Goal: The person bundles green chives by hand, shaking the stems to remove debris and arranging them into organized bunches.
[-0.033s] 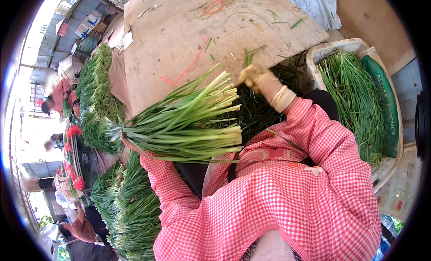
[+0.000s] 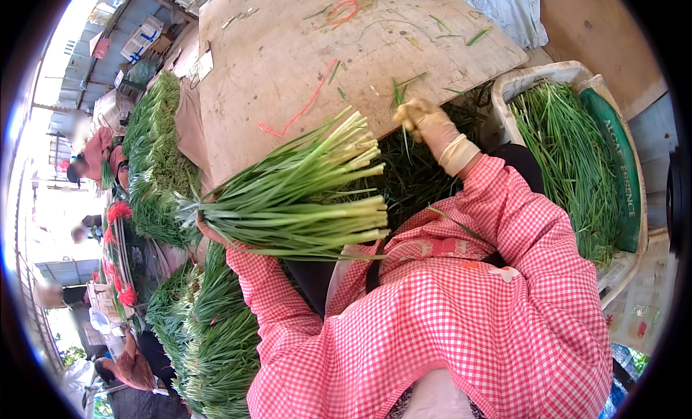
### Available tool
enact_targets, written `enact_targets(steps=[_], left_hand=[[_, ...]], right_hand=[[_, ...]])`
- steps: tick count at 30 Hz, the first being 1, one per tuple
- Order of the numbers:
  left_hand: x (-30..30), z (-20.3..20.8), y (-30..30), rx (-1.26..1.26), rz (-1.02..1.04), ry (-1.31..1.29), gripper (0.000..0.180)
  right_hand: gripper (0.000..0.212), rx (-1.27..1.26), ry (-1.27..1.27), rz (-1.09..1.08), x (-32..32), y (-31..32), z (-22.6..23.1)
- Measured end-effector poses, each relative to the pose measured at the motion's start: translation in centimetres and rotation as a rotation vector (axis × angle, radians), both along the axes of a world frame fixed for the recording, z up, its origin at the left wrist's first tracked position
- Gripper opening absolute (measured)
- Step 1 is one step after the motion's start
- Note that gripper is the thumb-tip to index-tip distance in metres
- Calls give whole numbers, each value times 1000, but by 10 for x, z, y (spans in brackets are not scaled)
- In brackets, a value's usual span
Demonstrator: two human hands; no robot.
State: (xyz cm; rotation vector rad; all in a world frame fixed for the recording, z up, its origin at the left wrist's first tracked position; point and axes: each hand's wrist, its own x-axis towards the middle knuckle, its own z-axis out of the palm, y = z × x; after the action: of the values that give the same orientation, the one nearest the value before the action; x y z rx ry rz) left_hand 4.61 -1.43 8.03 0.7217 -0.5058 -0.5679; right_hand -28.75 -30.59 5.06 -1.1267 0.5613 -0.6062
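My left hand (image 2: 207,228) is closed around the leafy end of a large bunch of garlic chives (image 2: 288,203). The bunch lies across in front of me, its pale cut stems fanned out toward the right and split into an upper and a lower part. To the right of those stems is my right hand (image 2: 425,123), in a yellowish glove with a band at the wrist. Its fingers are curled together near the table edge. A thin green strand shows just below them; what they grip is too small to make out.
A wooden table (image 2: 288,51) ahead carries a red tie (image 2: 310,102) and leaf scraps. Dark green trimmings (image 2: 404,177) lie below its edge. At right stands a white crate (image 2: 504,95) of loose chives. Chive piles (image 2: 223,332) lie at left; other people (image 2: 94,156) are beyond.
My right hand has moved slightly right and away from the stems. The bunch in my left hand has shifted a little, and the gap between its stems is wider.
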Motion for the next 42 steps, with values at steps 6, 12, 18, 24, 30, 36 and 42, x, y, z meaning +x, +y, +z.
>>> enact_targets(steps=[6, 12, 18, 24, 30, 36, 42], left_hand=[[10, -21, 6, -9, -146, 199, 52], [-19, -14, -18, 13, -132, 213, 53], [-59, 10, -29, 125, 80, 316, 36], [-52, -5, -33, 107, 117, 451, 32], [-41, -22, -29, 175, 374, 686, 38], [-32, -42, -27, 185, 427, 775, 41], [-26, -54, -6, 38, 300, 759, 42]], right_hand=[[57, -200, -188, 376, -12, 35, 41], [39, -328, -199, 344, 17, 62, 65], [14, -136, -82, 157, 49, 16, 62], [21, -86, 68, 69, 42, -11, 51], [16, -95, 42, -46, 10, -33, 11], [13, -121, -56, 229, 10, 46, 11], [17, -33, 134, 114, -12, 39, 16]])
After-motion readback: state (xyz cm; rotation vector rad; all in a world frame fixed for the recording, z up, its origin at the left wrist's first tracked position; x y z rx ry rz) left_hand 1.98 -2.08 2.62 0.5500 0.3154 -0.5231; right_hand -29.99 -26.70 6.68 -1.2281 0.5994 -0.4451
